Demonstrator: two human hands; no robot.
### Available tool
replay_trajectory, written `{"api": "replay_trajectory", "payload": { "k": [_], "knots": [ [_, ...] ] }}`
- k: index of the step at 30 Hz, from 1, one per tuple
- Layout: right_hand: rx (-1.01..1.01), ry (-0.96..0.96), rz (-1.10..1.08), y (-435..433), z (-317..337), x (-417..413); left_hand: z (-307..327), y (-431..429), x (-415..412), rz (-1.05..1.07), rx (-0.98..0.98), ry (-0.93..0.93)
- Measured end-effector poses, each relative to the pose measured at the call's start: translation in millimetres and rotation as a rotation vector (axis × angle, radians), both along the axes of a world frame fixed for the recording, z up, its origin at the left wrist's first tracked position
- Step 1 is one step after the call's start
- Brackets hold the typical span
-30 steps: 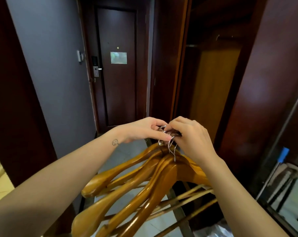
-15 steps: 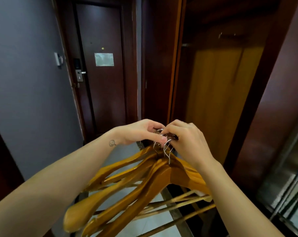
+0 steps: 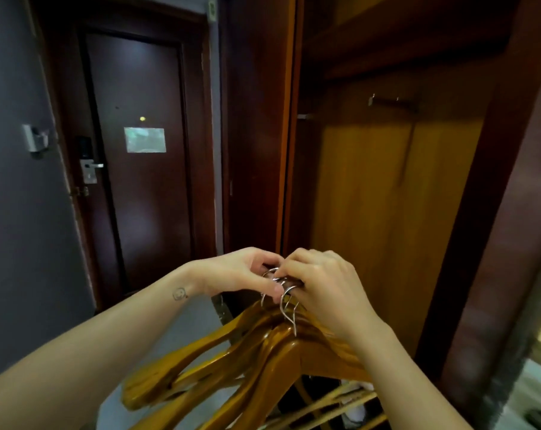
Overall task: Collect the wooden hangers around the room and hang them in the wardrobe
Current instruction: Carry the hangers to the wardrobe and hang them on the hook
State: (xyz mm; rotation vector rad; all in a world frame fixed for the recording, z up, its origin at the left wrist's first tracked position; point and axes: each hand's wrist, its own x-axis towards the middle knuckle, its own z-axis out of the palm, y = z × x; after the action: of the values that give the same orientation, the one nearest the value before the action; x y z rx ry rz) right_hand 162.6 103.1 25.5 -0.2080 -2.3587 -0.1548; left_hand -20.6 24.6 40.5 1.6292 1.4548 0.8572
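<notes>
A bundle of several wooden hangers point(image 3: 250, 364) with metal hooks point(image 3: 286, 301) hangs low in the middle of the view. My left hand point(image 3: 238, 273) pinches the hooks from the left. My right hand point(image 3: 325, 288) grips the same cluster of hooks from the right, fingers curled over them. The open wardrobe point(image 3: 387, 197) stands straight ahead and to the right, with a lighter wood back panel. Its rail point(image 3: 304, 116) shows only as a short metal stub at the left side; the rest is lost in shadow.
A dark room door point(image 3: 138, 181) with a lock handle point(image 3: 90, 166) is ahead on the left, beside a grey wall point(image 3: 20, 228). The wardrobe's dark frame point(image 3: 492, 212) rises on the right. A hook bar point(image 3: 390, 102) sits on the wardrobe's back panel.
The view has swung right and closer, so the wardrobe's inside fills more of the frame. Both hands have stayed together on the hooks of the hanger bundle.
</notes>
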Motion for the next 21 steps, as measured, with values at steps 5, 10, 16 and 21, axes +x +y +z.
{"api": "replay_trajectory", "payload": {
  "k": [5,10,16,21],
  "knots": [
    [0.035,-0.013,-0.047,55,8,-31,9,57,-25,0.044,0.025,0.041],
    [0.013,-0.038,-0.075,102,8,-62,7,110,-52,0.077,0.063,0.078],
    [-0.037,-0.045,-0.106,155,8,-99,8,171,-92,0.009,0.097,0.078],
    [-0.055,-0.032,-0.183,189,9,-134,11,220,-128,-0.066,0.122,0.08]
  ]
}}
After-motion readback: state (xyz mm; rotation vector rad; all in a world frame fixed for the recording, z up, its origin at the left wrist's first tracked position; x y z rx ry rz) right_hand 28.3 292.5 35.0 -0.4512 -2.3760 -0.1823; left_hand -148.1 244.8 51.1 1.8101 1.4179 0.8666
